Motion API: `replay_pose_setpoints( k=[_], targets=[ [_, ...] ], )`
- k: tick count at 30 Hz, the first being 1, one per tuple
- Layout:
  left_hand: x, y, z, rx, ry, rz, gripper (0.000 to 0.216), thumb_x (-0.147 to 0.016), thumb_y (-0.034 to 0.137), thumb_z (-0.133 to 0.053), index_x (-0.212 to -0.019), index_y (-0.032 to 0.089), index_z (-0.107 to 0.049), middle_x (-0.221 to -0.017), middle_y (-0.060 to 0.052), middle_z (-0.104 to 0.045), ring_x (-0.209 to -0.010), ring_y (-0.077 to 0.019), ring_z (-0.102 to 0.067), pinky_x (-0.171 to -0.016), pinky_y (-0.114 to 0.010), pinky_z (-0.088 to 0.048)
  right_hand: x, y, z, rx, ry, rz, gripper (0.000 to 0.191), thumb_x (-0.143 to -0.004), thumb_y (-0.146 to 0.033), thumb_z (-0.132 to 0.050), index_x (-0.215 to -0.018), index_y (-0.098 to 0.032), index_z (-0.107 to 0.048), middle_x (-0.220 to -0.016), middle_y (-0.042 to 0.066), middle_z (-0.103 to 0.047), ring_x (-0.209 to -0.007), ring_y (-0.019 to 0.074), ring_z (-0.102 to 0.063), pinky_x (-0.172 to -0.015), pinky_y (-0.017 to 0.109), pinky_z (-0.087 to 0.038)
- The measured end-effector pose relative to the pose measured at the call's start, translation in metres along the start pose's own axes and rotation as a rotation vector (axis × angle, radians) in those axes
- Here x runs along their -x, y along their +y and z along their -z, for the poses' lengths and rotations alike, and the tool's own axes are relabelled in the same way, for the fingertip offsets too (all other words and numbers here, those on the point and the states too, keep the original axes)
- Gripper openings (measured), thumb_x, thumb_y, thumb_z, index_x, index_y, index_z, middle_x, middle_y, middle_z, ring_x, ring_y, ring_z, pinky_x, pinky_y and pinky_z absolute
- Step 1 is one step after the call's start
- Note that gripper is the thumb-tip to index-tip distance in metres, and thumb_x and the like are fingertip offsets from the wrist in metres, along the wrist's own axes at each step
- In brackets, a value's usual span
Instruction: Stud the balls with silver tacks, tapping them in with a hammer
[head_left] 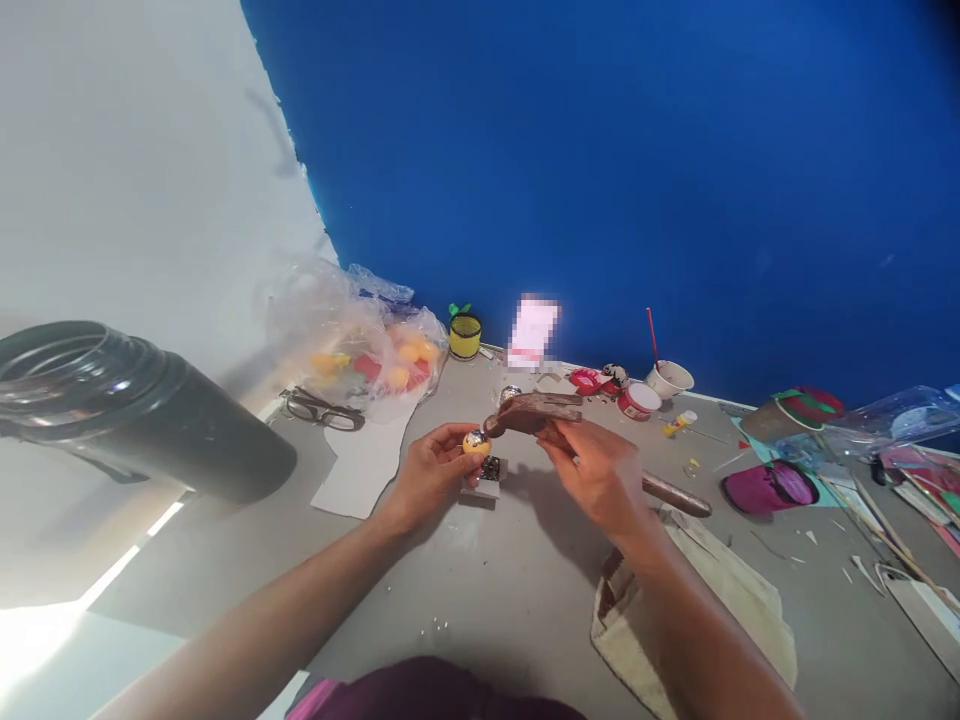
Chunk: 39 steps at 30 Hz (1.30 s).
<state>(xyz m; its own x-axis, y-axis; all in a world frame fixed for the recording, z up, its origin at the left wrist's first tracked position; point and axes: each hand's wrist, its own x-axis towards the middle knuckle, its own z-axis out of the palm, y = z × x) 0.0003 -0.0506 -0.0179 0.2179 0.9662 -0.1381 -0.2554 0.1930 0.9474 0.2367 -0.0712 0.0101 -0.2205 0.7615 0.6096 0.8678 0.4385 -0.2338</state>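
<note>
A small yellow ball [475, 443] with a shiny silver patch on top sits pinched in the fingers [455, 447] of my left hand [431, 472], lifted just above the desk [480, 590], presumably to keep it steady and turned up toward the camera. My right hand [596, 470] is clenched round a brown glue gun [534, 412], its nozzle touching the silver patch, the angle suggesting a dab is being laid there. Directly under the left fingertips a small dark glittery block [490, 469] rests on the desk, close enough to be picked up. Beyond the fingers lie a plastic bag of coloured balls [379, 350], a pair of glasses [322, 409], a yellow pot [465, 336] and a white cup with a red brush [669, 377]. A cloth bag [720, 600] lies beneath my right forearm.
</note>
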Motion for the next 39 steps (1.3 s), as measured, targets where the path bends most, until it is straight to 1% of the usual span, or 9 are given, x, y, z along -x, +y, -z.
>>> replay_pose_setpoints(
  k=[4, 9, 17, 21, 25, 29, 33, 36, 39],
  targets=[
    [-0.001, 0.002, -0.001, 0.001, 0.038, 0.004, 0.047, -0.065, 0.032, -0.090, -0.105, 0.016, -0.070, -0.079, 0.000, -0.074, -0.055, -0.0124, -0.063, -0.059, -0.030, -0.055, 0.000, 0.002, 0.006, 0.031, 0.175, -0.007, 0.016, -0.098, -0.034, -0.064, -0.093, -0.022, -0.075, -0.077, 0.008, -0.075, -0.071, 0.0216, -0.069, -0.069, 0.032, -0.049],
    [-0.002, 0.000, 0.000, -0.029, 0.012, 0.016, 0.047, -0.066, 0.031, -0.089, -0.106, 0.015, -0.069, -0.076, -0.001, -0.074, -0.054, -0.0116, -0.061, -0.058, -0.028, -0.052, -0.001, 0.002, 0.000, -0.034, -0.058, 0.028, 0.016, -0.099, -0.030, -0.062, -0.099, -0.021, -0.075, -0.081, 0.008, -0.076, -0.072, 0.0199, -0.070, -0.068, 0.030, -0.049],
    [-0.002, 0.004, -0.001, -0.071, 0.042, 0.011, 0.046, -0.065, 0.031, -0.088, -0.103, 0.016, -0.068, -0.074, 0.001, -0.073, -0.052, -0.0108, -0.060, -0.057, -0.027, -0.051, -0.001, 0.008, -0.004, -0.081, 0.111, 0.021, 0.016, -0.098, -0.030, -0.063, -0.107, -0.021, -0.072, -0.087, 0.008, -0.077, -0.081, 0.0218, -0.072, -0.074, 0.032, -0.054],
    [-0.002, 0.005, 0.001, -0.093, 0.056, 0.041, 0.046, -0.064, 0.034, -0.088, -0.100, 0.015, -0.067, -0.071, 0.000, -0.071, -0.051, -0.0120, -0.060, -0.054, -0.028, -0.051, -0.001, 0.006, -0.009, -0.029, -0.017, 0.063, 0.015, -0.098, -0.028, -0.063, -0.105, -0.022, -0.074, -0.085, 0.007, -0.074, -0.083, 0.0212, -0.069, -0.071, 0.030, -0.050],
    [-0.004, 0.006, 0.005, -0.106, 0.124, -0.042, 0.042, -0.068, 0.033, -0.086, -0.099, 0.016, -0.065, -0.073, 0.001, -0.069, -0.053, -0.0120, -0.060, -0.055, -0.028, -0.051, -0.007, 0.027, 0.002, -0.026, -0.097, -0.169, 0.018, -0.089, -0.030, -0.069, -0.106, -0.025, -0.074, -0.103, 0.007, -0.074, -0.094, 0.0252, -0.067, -0.074, 0.033, -0.050],
    [-0.010, 0.000, 0.013, -0.027, 0.141, -0.078, 0.041, -0.071, 0.031, -0.081, -0.105, 0.020, -0.060, -0.080, 0.003, -0.066, -0.060, -0.0127, -0.064, -0.058, -0.027, -0.051, -0.015, 0.053, 0.015, 0.074, -0.402, -0.419, 0.027, -0.085, -0.035, -0.071, -0.111, -0.027, -0.073, -0.098, 0.004, -0.076, -0.088, 0.0257, -0.067, -0.068, 0.031, -0.042],
    [-0.013, -0.006, 0.018, -0.031, 0.134, -0.100, 0.039, -0.072, 0.025, -0.072, -0.109, 0.022, -0.062, -0.085, 0.003, -0.063, -0.059, -0.0089, -0.057, -0.054, -0.023, -0.043, -0.016, 0.066, 0.011, 0.135, -0.655, -0.503, 0.023, -0.083, -0.039, -0.070, -0.102, -0.027, -0.073, -0.091, 0.002, -0.076, -0.082, 0.0232, -0.065, -0.062, 0.029, -0.032],
    [-0.011, -0.004, 0.018, -0.222, 0.125, -0.105, 0.022, -0.076, 0.028, -0.071, -0.097, 0.021, -0.066, -0.074, 0.005, -0.058, -0.055, -0.0092, -0.049, -0.052, -0.024, -0.038, -0.015, 0.067, 0.002, 0.129, -0.744, -0.510, 0.018, -0.083, -0.040, -0.068, -0.093, -0.025, -0.070, -0.090, 0.001, -0.074, -0.081, 0.0211, -0.063, -0.060, 0.029, -0.029],
    [-0.008, -0.002, 0.018, -0.566, 0.064, -0.230, 0.010, -0.081, 0.030, -0.069, -0.080, 0.020, -0.068, -0.075, 0.001, -0.059, -0.068, -0.0148, -0.057, -0.061, -0.027, -0.044, -0.014, 0.065, -0.004, 0.167, -0.791, -0.510, 0.017, -0.084, -0.040, -0.066, -0.091, -0.024, -0.069, -0.092, 0.002, -0.074, -0.084, 0.0212, -0.063, -0.060, 0.029, -0.027]
  ],
)
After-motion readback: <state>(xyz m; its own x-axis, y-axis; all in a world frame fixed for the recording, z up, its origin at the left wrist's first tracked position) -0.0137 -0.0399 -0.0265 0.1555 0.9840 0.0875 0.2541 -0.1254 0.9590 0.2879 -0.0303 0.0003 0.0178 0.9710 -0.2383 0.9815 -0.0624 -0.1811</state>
